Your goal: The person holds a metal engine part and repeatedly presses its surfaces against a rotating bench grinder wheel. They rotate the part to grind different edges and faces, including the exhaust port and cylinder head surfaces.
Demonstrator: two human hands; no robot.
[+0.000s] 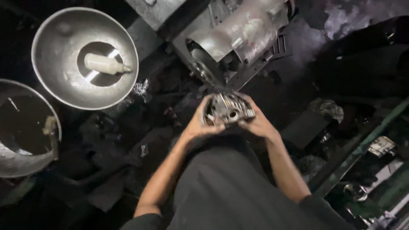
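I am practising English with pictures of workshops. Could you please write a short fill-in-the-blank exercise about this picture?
1. The person holds the metal engine part with ____ hands: left hand, right hand.
2. The small plastic bottle lies inside a round metal ____.
3. The bowl with the bottle is on the person's ____ side.

Missing words: both; bowl; left

Two round grey metal basins (51, 76) (8, 162) sit at the left edge of the dark floor (128, 140). One pale plastic bottle (104, 64) lies inside the upper basin. Two hands (198, 123) (257, 123) share one round, ribbed metal engine part (228, 110).
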